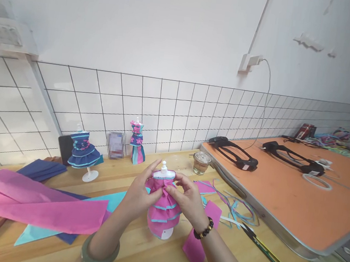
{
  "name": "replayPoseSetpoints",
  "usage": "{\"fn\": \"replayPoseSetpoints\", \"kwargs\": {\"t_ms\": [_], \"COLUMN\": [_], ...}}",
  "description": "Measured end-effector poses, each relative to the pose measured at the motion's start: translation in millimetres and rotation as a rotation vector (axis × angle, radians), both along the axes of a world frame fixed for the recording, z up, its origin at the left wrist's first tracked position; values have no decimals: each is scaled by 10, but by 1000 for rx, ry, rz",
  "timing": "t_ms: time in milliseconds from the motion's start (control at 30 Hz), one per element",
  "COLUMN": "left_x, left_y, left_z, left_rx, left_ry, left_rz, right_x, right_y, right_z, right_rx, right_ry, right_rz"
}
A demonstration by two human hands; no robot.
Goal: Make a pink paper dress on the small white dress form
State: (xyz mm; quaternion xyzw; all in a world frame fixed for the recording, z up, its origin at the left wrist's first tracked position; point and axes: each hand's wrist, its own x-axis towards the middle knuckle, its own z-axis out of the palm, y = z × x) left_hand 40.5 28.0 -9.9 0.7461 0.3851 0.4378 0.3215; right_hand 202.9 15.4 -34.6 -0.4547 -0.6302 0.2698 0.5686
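Observation:
A small white mannequin point(164, 173) stands upright on the wooden table, wearing a pink tiered dress point(164, 215) with light blue trim. My left hand point(145, 189) holds the upper left side of the dress, thumb on the front of the bodice and fingers round the side. From the right, my right hand point(186, 192) pinches the fabric at the upper front, its thumb close to my left thumb. Part of the bodice is hidden behind my fingers. A pink strip point(201, 240) of fabric lies under my right wrist.
Pink fabric point(41, 204), navy and light blue pieces lie at left. Two dressed mannequins point(83, 151) stand near the wall. A glass cup point(201, 163), tangled ribbons point(238, 209) and a green-yellow cutter point(270, 253) are at right, beside an orange table point(297, 197) with black headsets.

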Motion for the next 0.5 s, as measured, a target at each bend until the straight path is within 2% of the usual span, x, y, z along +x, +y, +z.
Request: {"fn": "replayPoseSetpoints", "kwargs": {"t_ms": [233,500], "left_x": [13,10], "left_y": [-7,-3], "left_z": [8,-27], "left_rx": [-13,18], "left_ry": [-12,-58], "left_rz": [-10,-65], "right_x": [-5,10], "right_y": [3,12], "right_z": [-17,-69], "right_rx": [124,40], "right_ry": [-40,66], "right_rz": [-57,-27]}}
